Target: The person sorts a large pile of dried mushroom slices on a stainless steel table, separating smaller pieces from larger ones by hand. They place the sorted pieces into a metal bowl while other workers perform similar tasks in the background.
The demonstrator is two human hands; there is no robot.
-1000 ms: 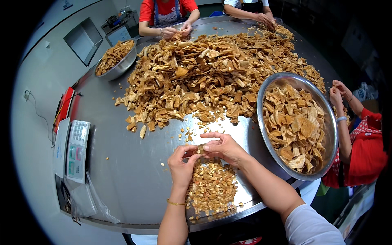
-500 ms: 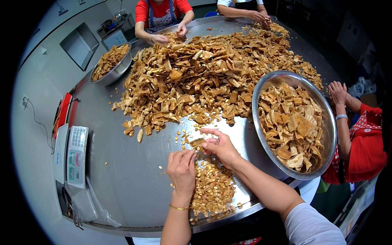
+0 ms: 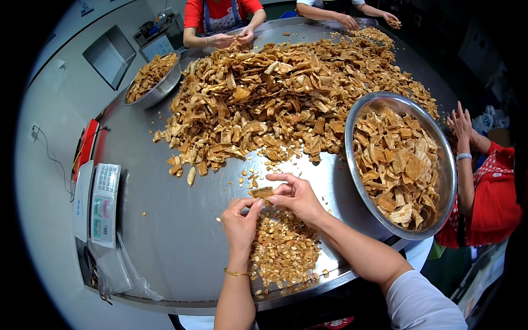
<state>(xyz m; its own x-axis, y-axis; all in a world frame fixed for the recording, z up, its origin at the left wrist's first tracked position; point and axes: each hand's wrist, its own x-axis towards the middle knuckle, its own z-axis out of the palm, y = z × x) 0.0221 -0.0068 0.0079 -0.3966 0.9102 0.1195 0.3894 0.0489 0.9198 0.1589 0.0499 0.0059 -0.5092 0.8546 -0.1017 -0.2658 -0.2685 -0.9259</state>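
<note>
Both hands grip a brown dried piece [image 3: 262, 192] above a loose heap of small seeds and crumbs [image 3: 283, 250] on the steel table [image 3: 159, 225]. My left hand [image 3: 242, 217] pinches it from the left with thumb and fingers; my right hand [image 3: 297, 201] pinches it from the right, index finger raised. Beyond them lies a large pile of similar dried pieces [image 3: 264, 99], with stray seeds at its near edge. A big steel bowl [image 3: 445, 176] of these pieces sits right of my hands.
At left are a white scale [image 3: 104, 203], clear bags [image 3: 118, 267], a red item [image 3: 85, 143] and another full bowl [image 3: 159, 93]. Across the table, two co-workers [image 3: 220, 16] [image 3: 330, 11] handle pieces. A person in red [image 3: 489, 198] is at the right.
My left fingers have shifted and opened up around the piece, which now shows more. The far white-sleeved person's hands have spread apart. The right-hand co-worker's fingers have straightened.
</note>
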